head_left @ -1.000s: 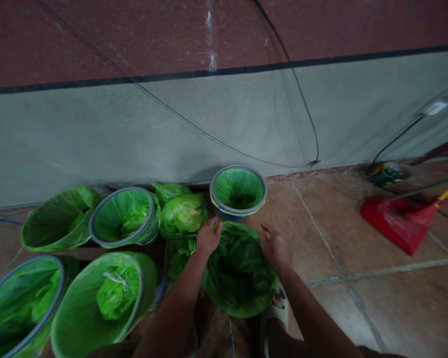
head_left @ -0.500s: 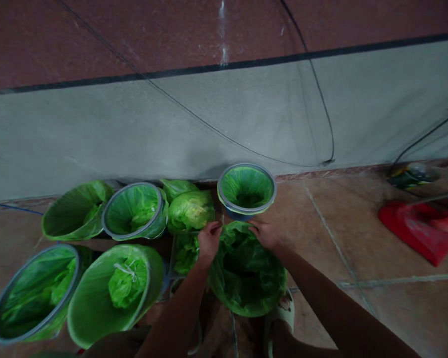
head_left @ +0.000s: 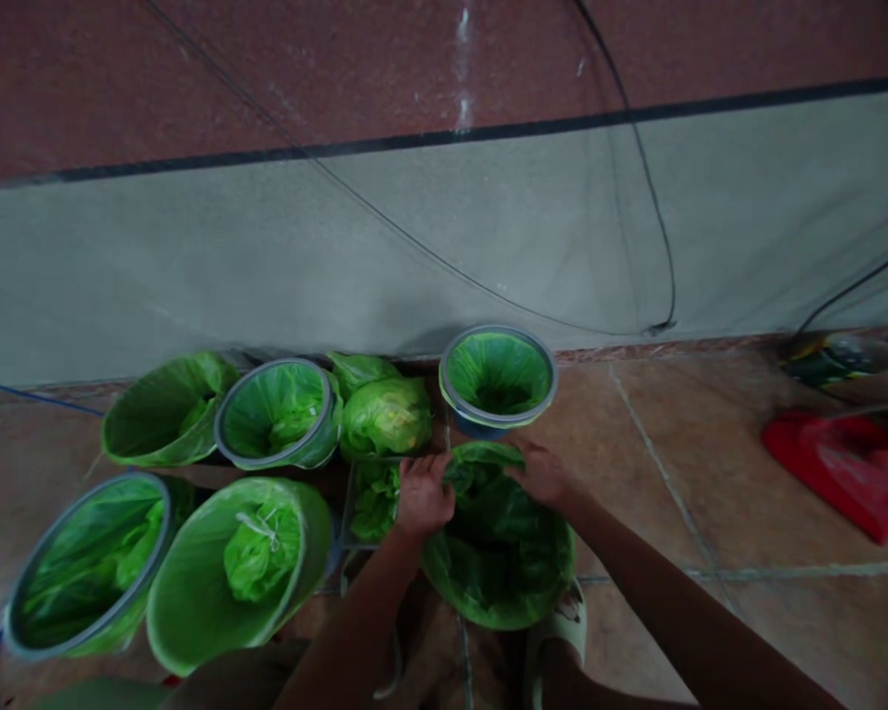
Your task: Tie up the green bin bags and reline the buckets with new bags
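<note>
Between my feet stands a trash bin lined with a green plastic bag (head_left: 499, 597), its mouth facing up at me. My left hand (head_left: 424, 493) is closed over the bag's edge on the left side of the rim. On the far right of the same rim, my right hand (head_left: 546, 475) grips the liner, fingertips reaching inside the mouth. The bin's own wall is hidden under the bag. Just beyond it, by the wall, is a smaller lined bin with a grey ring (head_left: 499, 373).
At left stand several lined bins, including one holding a tied green bag (head_left: 262, 552). A full green bag (head_left: 385, 414) sits by a small basket (head_left: 370, 503) of green plastic. A red dustpan (head_left: 833, 473) lies right. A black cable (head_left: 647, 187) hangs down the wall.
Both hands have gone from pinching the bag's far edge to wrapping over the rim, fingers now further inside. The far edge of the liner lies smoother. The view has shifted slightly.
</note>
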The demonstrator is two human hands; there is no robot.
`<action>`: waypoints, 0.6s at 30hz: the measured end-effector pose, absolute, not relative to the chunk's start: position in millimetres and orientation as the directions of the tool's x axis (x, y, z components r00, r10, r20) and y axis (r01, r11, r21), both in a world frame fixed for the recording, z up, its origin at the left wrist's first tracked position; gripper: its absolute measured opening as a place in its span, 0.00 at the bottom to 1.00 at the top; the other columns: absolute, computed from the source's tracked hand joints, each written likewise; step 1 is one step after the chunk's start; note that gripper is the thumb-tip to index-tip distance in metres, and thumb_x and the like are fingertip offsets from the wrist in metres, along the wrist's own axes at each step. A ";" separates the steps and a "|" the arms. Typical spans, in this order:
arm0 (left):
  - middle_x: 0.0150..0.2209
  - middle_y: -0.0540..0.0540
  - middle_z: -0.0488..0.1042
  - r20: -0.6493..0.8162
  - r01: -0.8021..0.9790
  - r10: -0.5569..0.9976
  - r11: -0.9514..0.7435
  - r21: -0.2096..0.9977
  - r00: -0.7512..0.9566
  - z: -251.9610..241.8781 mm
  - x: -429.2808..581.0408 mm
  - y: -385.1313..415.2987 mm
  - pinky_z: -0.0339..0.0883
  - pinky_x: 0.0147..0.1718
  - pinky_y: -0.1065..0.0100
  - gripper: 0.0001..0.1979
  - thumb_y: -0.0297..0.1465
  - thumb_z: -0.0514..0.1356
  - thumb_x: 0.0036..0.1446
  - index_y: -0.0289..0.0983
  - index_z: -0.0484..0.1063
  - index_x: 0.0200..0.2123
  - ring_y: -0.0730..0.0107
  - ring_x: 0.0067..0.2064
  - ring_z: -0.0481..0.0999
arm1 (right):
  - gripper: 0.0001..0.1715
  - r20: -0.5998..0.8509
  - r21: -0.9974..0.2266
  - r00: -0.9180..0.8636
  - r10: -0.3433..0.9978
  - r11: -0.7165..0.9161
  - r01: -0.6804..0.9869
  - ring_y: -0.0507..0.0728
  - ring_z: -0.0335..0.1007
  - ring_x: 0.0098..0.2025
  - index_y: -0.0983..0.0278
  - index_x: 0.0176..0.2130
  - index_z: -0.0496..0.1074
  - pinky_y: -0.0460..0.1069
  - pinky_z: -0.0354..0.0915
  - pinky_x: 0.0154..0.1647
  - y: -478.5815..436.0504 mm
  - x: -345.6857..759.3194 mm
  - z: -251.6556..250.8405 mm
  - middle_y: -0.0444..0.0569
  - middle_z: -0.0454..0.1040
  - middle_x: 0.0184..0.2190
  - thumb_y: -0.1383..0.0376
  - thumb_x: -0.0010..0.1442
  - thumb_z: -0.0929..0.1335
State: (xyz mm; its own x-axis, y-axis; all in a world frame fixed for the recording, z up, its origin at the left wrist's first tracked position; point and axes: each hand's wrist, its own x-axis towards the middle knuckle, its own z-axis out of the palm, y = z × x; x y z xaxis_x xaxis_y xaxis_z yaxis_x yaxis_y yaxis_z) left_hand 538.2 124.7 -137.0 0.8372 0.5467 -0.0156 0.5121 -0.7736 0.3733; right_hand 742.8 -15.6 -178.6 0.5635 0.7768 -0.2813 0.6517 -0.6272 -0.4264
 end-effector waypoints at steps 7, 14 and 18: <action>0.48 0.41 0.78 -0.216 0.662 0.642 -0.616 0.427 0.736 -133.2 592.7 152.0 0.67 0.51 0.64 0.20 0.38 0.46 0.70 0.36 0.74 0.49 0.63 0.51 0.76 | 0.26 -0.232 -0.590 0.453 0.861 -0.495 0.638 0.60 0.74 0.51 0.65 0.49 0.75 0.53 0.65 0.55 13.8 758.6 -168.7 0.55 0.79 0.49 0.57 0.71 0.55; 0.45 0.40 0.80 -0.370 0.453 0.344 -0.851 0.266 0.863 -153.0 594.5 155.6 0.69 0.50 0.63 0.17 0.36 0.49 0.68 0.36 0.73 0.50 0.61 0.49 0.78 | 0.21 -0.337 -0.293 0.344 0.876 -0.445 0.846 0.60 0.74 0.48 0.64 0.50 0.74 0.51 0.65 0.50 17.0 745.1 -164.2 0.55 0.79 0.45 0.60 0.70 0.58; 0.44 0.38 0.80 -0.374 0.445 0.337 -0.859 0.253 0.864 -152.9 592.0 153.1 0.69 0.50 0.63 0.17 0.34 0.48 0.68 0.35 0.73 0.50 0.60 0.48 0.79 | 0.18 -0.139 -0.185 0.377 0.916 -0.398 0.899 0.63 0.67 0.56 0.64 0.50 0.74 0.55 0.62 0.56 1.5 700.8 -147.0 0.58 0.74 0.52 0.67 0.68 0.59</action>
State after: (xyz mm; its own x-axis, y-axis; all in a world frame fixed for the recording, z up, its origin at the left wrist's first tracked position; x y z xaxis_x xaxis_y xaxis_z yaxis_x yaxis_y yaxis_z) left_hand 592.0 153.1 -152.9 0.8639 0.3369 -0.3743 0.4446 -0.8593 0.2528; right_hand 700.8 1.5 -147.0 0.3766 0.9159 -0.1386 0.8988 -0.3976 -0.1849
